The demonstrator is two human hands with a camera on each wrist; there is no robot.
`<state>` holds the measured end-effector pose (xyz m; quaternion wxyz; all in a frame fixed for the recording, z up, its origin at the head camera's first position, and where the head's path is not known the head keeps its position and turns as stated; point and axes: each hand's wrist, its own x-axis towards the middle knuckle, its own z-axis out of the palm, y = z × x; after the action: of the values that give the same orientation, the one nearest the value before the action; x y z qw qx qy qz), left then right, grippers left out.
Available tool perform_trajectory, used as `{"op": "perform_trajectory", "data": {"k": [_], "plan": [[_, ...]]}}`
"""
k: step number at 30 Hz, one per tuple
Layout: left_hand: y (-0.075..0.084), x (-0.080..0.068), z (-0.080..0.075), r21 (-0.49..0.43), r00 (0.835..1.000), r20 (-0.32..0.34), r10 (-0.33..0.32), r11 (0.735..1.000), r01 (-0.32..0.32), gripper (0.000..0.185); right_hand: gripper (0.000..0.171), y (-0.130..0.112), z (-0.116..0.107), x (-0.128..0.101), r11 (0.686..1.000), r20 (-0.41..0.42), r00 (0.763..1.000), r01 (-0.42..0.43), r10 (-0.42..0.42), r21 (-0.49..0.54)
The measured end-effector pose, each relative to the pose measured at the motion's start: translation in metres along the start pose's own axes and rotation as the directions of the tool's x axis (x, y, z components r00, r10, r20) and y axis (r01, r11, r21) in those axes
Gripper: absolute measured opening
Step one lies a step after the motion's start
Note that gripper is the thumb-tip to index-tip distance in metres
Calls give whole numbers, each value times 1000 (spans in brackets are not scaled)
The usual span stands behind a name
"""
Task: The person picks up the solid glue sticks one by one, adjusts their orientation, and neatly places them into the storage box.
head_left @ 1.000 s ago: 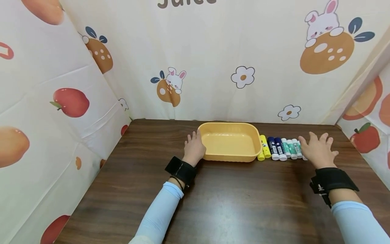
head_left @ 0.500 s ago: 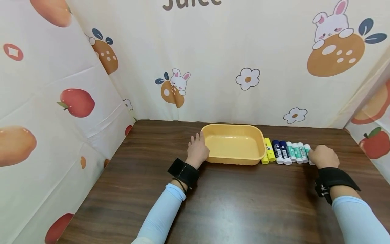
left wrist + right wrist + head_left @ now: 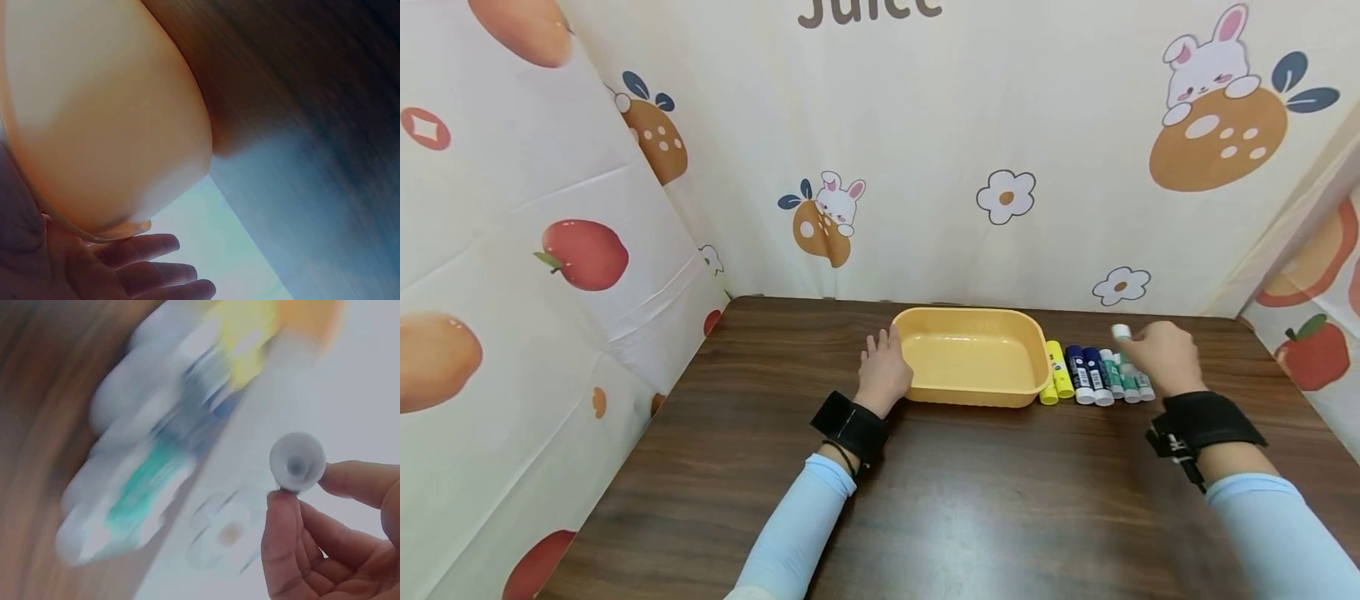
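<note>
My right hand (image 3: 1167,357) is raised above the right end of a row of glue sticks and pinches one glue stick (image 3: 1121,331). In the right wrist view, that stick's pale round end (image 3: 297,447) sits between thumb and fingertips. The row holds yellow (image 3: 1060,372), dark blue (image 3: 1080,379) and green-and-white sticks (image 3: 1110,375), lying side by side against the tray's right side; they blur in the right wrist view. My left hand (image 3: 883,372) rests at the left end of a yellow plastic tray (image 3: 966,396), fingers extended along its outside (image 3: 153,275).
A dark wooden table (image 3: 985,492) carries everything. A pale printed cloth (image 3: 917,233) stands behind it, with further cloth panels on the left (image 3: 482,208) and right.
My right hand came down with curled fingers on the row's right end. It then lifted a glue stick and moved left and away from me. The left hand stays at the tray.
</note>
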<state>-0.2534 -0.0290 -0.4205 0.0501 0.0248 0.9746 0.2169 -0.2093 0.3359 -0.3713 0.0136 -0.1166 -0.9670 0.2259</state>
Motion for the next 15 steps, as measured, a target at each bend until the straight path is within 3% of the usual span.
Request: {"op": "perform_trajectory", "data": {"k": [6, 11, 15], "plan": [[-2, -3, -1, -13, 1000, -13, 8, 1000, -8, 64, 42, -70, 19, -2, 991, 108, 990, 84, -95, 108], [0, -5, -3, -28, 1000, -5, 10, 1000, -10, 65, 34, -97, 40, -1, 988, 148, 983, 90, -109, 127], [0, -5, -4, -20, 1000, -5, 5, 1000, -5, 64, 40, -109, 53, 1, 992, 153, 982, 95, -106, 81]]}}
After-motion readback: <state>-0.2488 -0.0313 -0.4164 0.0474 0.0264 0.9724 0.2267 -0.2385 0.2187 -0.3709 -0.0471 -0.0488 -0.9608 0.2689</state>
